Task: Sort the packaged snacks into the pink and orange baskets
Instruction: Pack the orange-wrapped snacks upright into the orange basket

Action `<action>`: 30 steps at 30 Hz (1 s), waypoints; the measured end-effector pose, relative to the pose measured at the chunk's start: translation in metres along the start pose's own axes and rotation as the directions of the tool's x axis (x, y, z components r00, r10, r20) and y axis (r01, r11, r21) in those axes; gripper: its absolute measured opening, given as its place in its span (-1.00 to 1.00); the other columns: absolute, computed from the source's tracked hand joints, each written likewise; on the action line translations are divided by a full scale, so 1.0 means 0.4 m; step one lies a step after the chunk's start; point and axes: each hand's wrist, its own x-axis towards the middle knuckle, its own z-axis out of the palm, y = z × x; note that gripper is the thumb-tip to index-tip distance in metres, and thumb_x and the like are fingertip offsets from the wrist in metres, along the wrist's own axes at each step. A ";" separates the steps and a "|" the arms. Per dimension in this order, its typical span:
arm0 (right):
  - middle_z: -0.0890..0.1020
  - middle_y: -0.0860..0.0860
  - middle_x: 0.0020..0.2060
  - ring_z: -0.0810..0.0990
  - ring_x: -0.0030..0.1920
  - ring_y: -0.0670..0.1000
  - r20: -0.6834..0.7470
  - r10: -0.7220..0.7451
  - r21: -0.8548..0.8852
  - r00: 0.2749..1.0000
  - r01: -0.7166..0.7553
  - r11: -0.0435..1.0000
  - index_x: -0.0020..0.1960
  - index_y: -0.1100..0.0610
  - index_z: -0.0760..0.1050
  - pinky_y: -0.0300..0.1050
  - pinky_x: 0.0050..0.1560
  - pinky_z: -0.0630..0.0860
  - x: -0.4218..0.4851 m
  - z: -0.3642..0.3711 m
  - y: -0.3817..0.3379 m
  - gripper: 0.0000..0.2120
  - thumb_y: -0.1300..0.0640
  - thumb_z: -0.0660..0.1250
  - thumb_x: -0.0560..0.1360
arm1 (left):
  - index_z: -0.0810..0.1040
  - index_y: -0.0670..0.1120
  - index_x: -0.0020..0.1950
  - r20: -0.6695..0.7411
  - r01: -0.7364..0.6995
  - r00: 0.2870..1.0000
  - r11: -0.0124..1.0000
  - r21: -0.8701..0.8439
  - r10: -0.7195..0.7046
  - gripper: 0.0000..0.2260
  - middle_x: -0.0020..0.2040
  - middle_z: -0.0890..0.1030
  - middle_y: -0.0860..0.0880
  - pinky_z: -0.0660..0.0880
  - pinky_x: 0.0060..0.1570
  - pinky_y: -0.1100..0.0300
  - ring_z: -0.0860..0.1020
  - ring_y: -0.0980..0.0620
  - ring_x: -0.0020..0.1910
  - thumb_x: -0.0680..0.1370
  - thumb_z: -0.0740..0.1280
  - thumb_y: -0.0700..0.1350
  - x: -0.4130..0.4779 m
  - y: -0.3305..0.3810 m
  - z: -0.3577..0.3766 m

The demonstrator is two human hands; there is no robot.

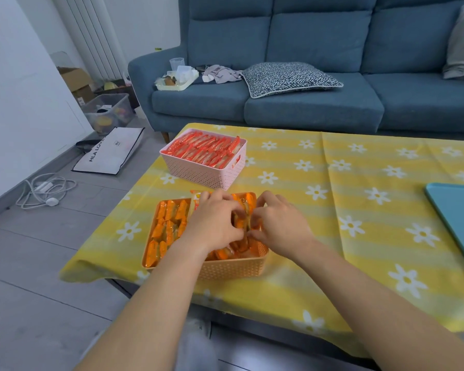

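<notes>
Head: bag (110, 152) reads "HLA LOVE"; snacks (206, 151) illegible.

We count two baskets: one orange basket (233, 269) under our fingers (220, 199), one pink basket (198, 172) beyond them. The orange packets (169, 223) around our fingers and the red packets (206, 151) past them are too many to count. One teal tray (456, 215) lies far right of our fingers.

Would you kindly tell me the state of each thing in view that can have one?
Pink basket, upright, full of red packets.
Orange basket, upright, nearly full of orange packets.
Left hand, pinches orange packets inside that basket.
Right hand, pinches orange packets there too.
Tray, lying flat, partly out of view.
</notes>
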 end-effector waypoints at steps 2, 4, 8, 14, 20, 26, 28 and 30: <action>0.47 -0.01 0.09 0.47 0.11 0.10 0.019 0.004 -0.007 1.000 -0.004 1.000 -0.06 -0.02 0.63 0.03 0.10 0.49 0.000 -0.008 -0.004 -0.82 -0.11 0.37 0.48 | 0.65 0.15 0.06 -0.098 0.014 0.995 0.985 -0.174 -0.032 -0.81 0.17 0.42 0.13 0.30 0.20 0.15 0.29 0.03 0.21 0.46 0.43 0.01 -0.012 -0.022 -0.024; 0.49 -0.01 0.07 0.47 0.11 0.10 -0.043 0.038 0.027 0.998 -0.037 0.999 -0.04 0.01 0.65 0.04 0.08 0.50 0.002 -0.016 -0.008 -0.79 -0.06 0.29 0.52 | 0.62 0.14 0.05 -0.261 0.087 0.954 0.972 -0.220 -0.145 -0.86 0.10 0.48 0.08 0.40 0.10 0.12 0.43 0.02 0.14 0.50 0.41 -0.01 -0.023 -0.051 -0.038; 0.51 -0.01 0.01 0.51 0.07 0.06 -0.111 0.098 0.203 0.989 -0.074 0.976 -0.07 0.01 0.61 -0.02 0.03 0.50 0.004 -0.027 -0.029 -0.86 0.00 0.30 0.51 | 0.44 0.08 0.26 -0.167 0.392 0.893 0.905 -0.167 -0.418 -0.46 0.19 0.45 -0.02 0.48 0.01 0.03 0.53 -0.09 0.14 0.40 0.47 0.29 -0.042 -0.075 -0.040; 0.62 -0.03 0.13 0.51 0.15 0.11 -0.051 0.040 0.293 0.998 -0.024 0.956 0.36 -0.06 0.49 0.01 0.13 0.48 0.008 -0.012 -0.059 -0.57 0.11 0.27 0.51 | 0.51 0.13 0.21 -0.122 0.410 0.899 0.906 -0.103 -0.421 -0.52 0.19 0.40 -0.02 0.44 0.16 0.01 0.45 -0.14 0.20 0.38 0.46 0.28 -0.050 -0.067 -0.039; 0.33 -0.07 0.50 0.25 0.42 0.16 0.168 -0.105 0.024 0.980 0.102 0.994 0.58 -0.11 0.10 0.17 0.34 0.25 0.084 -0.002 -0.109 -0.36 0.07 0.20 0.54 | 0.66 0.05 0.02 -0.123 0.345 0.910 0.887 -0.306 -0.396 -0.78 0.00 0.65 -0.08 0.53 0.11 -0.03 0.57 -0.12 0.05 0.53 0.28 0.09 -0.034 -0.081 -0.025; 0.47 0.06 0.24 0.43 0.28 0.11 0.181 -0.130 0.217 0.975 0.089 0.972 0.46 0.01 0.36 -0.02 0.27 0.38 0.126 -0.048 -0.119 -0.38 0.05 0.46 0.45 | 0.54 -0.02 0.10 -0.203 0.356 0.865 0.847 -0.394 -0.458 -0.81 -0.06 0.58 0.00 0.46 -0.04 0.06 0.57 -0.12 0.03 0.52 0.43 -0.15 -0.036 -0.102 -0.033; 0.54 0.01 0.09 0.55 0.08 0.02 0.147 -0.123 0.377 0.982 0.059 0.924 0.32 0.04 0.52 -0.16 0.09 0.47 0.112 -0.094 -0.097 -0.54 0.10 0.50 0.44 | 0.44 0.00 0.12 -0.228 0.347 0.837 0.805 -0.481 -0.497 -0.73 -0.04 0.59 0.00 0.44 -0.16 0.07 0.58 -0.12 -0.03 0.51 0.44 -0.14 -0.038 -0.113 -0.046; 0.60 -0.06 -0.01 0.57 -0.09 -0.10 0.102 -0.067 0.453 0.993 0.014 0.891 0.17 0.01 0.60 -0.17 -0.04 0.53 0.087 -0.137 -0.069 -0.67 0.12 0.48 0.41 | 0.35 0.01 0.16 -0.261 0.307 0.803 0.747 -0.589 -0.536 -0.67 -0.04 0.59 0.00 0.42 -0.23 0.09 0.59 -0.10 -0.11 0.50 0.44 -0.13 -0.045 -0.115 -0.068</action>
